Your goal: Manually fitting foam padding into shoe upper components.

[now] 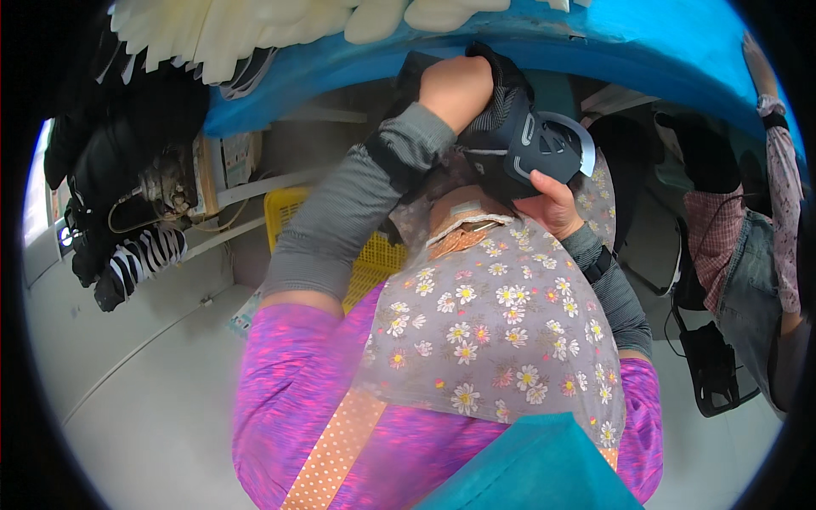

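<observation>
A dark fabric piece (500,109) hangs between my two hands, just below the blue table edge. Its upper part has a fine striped pattern, and a dark grey part (537,151) with pale outlines and a light curved rim sits lower on it. My left hand (457,89) is closed at the top on the dark cloth, its fingers mostly hidden. Below, my right hand (554,204) grips the lower end with the thumb up against the grey part; its other fingers are behind the piece. Its exact kind I cannot make out.
Several white finger-like shapes (229,34) lie on the blue-covered table (663,42). Black and striped pieces (144,259) hang at the left. A yellow basket (374,263) stands beneath my left arm. At the right, another person's arm (778,170) rests by the table.
</observation>
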The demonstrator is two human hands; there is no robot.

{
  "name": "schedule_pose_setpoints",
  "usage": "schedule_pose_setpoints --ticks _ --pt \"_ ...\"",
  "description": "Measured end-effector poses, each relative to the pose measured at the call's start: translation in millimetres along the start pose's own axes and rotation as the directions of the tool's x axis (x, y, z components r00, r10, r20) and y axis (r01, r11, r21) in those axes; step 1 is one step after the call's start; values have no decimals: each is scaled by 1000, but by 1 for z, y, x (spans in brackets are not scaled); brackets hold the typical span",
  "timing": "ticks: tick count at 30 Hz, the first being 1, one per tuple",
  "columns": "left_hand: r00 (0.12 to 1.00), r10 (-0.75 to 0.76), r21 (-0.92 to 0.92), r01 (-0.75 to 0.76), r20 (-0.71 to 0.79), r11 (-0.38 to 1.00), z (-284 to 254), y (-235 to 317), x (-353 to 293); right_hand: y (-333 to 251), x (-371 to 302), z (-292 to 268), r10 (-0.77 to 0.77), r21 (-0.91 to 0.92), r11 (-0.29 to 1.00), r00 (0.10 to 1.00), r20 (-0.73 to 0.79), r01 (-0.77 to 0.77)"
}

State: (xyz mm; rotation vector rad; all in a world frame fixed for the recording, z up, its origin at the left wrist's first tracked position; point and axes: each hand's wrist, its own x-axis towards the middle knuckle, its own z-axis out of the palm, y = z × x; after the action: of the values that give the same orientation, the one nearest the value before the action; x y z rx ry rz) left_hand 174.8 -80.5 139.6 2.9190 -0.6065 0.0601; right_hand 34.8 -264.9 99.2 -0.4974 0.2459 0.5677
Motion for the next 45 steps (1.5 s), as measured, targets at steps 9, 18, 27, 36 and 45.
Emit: schedule_pose_setpoints --ticks 9,18,27,36,45 --pt "999 19 65 -21 28 998 -23 15 2 -14 8 -13 108 224 963 975 195 -151" --pt "980 84 31 -91 181 995 18 8 18 -4 11 -31 70 133 988 992 103 -84" --pt "955 32 -20 -27 294 999 4 10 19 -14 6 -21 135 22 990 984 116 -138" --pt "1000 10 12 -10 -6 1000 -7 14 5 -22 5 -8 42 93 994 990 136 -55" --pt "969 146 -64 -136 198 989 16 6 9 -17 4 -22 112 -11 994 988 105 -112"
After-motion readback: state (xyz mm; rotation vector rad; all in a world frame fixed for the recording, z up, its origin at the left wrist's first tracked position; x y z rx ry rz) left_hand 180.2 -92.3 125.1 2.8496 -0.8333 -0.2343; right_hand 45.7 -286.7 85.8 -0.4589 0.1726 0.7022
